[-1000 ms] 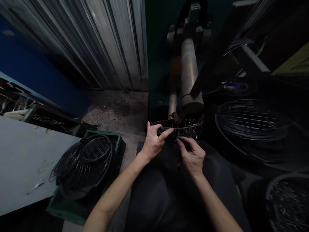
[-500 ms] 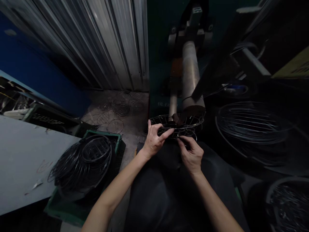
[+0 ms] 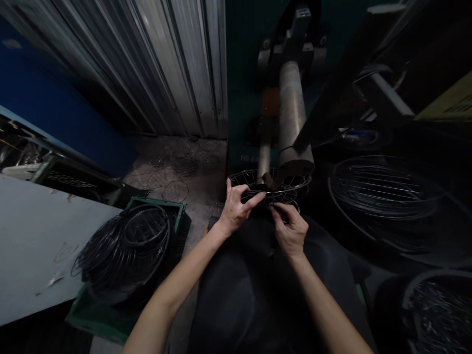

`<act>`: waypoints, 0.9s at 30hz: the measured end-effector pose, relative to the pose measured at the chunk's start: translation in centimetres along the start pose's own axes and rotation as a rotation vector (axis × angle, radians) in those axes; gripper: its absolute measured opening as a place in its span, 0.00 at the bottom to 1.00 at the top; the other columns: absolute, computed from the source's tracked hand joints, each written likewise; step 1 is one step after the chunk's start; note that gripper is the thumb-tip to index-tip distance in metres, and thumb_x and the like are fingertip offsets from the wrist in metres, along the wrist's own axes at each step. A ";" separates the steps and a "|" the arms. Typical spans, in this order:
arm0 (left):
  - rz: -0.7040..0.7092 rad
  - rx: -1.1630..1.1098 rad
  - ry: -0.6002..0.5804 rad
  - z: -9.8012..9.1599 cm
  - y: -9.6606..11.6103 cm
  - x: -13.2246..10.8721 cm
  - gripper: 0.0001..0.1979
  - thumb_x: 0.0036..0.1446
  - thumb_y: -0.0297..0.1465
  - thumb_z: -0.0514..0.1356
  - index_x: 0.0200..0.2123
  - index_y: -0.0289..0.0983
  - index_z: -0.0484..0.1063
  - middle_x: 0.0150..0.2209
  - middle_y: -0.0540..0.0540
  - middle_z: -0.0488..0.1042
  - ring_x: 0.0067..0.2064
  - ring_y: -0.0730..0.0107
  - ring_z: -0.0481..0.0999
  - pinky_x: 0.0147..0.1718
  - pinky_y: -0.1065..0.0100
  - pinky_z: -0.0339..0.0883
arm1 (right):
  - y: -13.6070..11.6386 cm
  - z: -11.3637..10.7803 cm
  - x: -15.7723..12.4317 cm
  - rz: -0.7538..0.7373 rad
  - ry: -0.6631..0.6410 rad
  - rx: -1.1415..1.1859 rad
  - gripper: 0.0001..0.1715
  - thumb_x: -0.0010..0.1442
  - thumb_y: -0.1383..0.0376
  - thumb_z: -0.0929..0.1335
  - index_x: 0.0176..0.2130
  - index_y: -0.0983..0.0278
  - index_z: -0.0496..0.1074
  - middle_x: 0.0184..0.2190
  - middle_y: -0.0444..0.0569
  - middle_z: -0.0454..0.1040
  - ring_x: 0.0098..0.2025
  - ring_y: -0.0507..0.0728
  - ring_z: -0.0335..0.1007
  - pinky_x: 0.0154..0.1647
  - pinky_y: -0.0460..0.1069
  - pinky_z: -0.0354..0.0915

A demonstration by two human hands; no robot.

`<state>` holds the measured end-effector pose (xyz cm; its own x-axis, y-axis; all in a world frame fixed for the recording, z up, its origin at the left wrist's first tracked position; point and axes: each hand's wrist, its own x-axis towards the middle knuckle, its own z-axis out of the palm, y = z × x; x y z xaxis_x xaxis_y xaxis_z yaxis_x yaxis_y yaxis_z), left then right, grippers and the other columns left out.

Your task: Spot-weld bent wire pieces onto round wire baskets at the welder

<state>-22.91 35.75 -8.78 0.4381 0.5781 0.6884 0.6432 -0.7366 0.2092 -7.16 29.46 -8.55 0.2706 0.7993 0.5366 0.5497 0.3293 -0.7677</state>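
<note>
Now, in the head view, the wire basket (image 3: 282, 191) sits just below the near end of the thick metal cylinder (image 3: 291, 108), its round rim spreading to either side of that end. A thinner rod (image 3: 264, 155) runs alongside the cylinder on its left and reaches down to the basket's opening.

The left hand (image 3: 236, 209), below and left of the cylinder, grasps the basket's rim: its fingers curl over the wire and the index finger stretches along the near edge. The right hand (image 3: 291, 228), below the cylinder's end, has its grip pinched, thumb against index finger, on the basket's lower wires; whether a small piece sits between the tips is too small to tell.

A dark apron (image 3: 239, 295) lies below the cylinder. Well left of it and lower, a green crate (image 3: 83, 314) carries dark wire hoops (image 3: 114, 250). Right of the cylinder and lower are stacked wire racks (image 3: 387, 189); farther down that side, a tub (image 3: 408, 292) holds small metal pieces (image 3: 442, 312).
</note>
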 end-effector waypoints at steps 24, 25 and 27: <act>-0.004 0.052 0.003 0.5 -0.1 0.0 0.23 0.58 0.24 0.54 0.55 0.48 0.64 0.47 0.46 0.58 0.49 0.67 0.63 0.60 0.39 0.51 | 0.3 0.2 0.4 -0.109 0.041 -0.014 0.05 0.60 0.68 0.69 0.39 0.64 0.73 0.32 0.46 0.74 0.32 0.51 0.70 0.34 0.46 0.67; 0.000 0.056 0.004 0.5 -0.1 0.0 0.23 0.58 0.24 0.54 0.55 0.48 0.64 0.47 0.46 0.58 0.49 0.67 0.63 0.60 0.39 0.51 | 0.3 0.2 0.4 -0.105 0.041 -0.017 0.05 0.60 0.68 0.69 0.39 0.64 0.74 0.32 0.46 0.74 0.32 0.51 0.70 0.34 0.46 0.67; -0.003 0.057 -0.004 0.4 -0.1 -0.1 0.23 0.58 0.24 0.54 0.55 0.49 0.63 0.47 0.46 0.57 0.50 0.67 0.63 0.60 0.39 0.51 | 0.2 0.2 0.3 -0.100 0.041 -0.020 0.05 0.60 0.67 0.69 0.39 0.64 0.74 0.32 0.46 0.74 0.32 0.52 0.70 0.34 0.47 0.67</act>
<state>-22.75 35.95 -9.17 0.4383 0.5816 0.6853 0.6789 -0.7139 0.1716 -7.08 29.88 -8.61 0.2456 0.7415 0.6244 0.5914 0.3957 -0.7026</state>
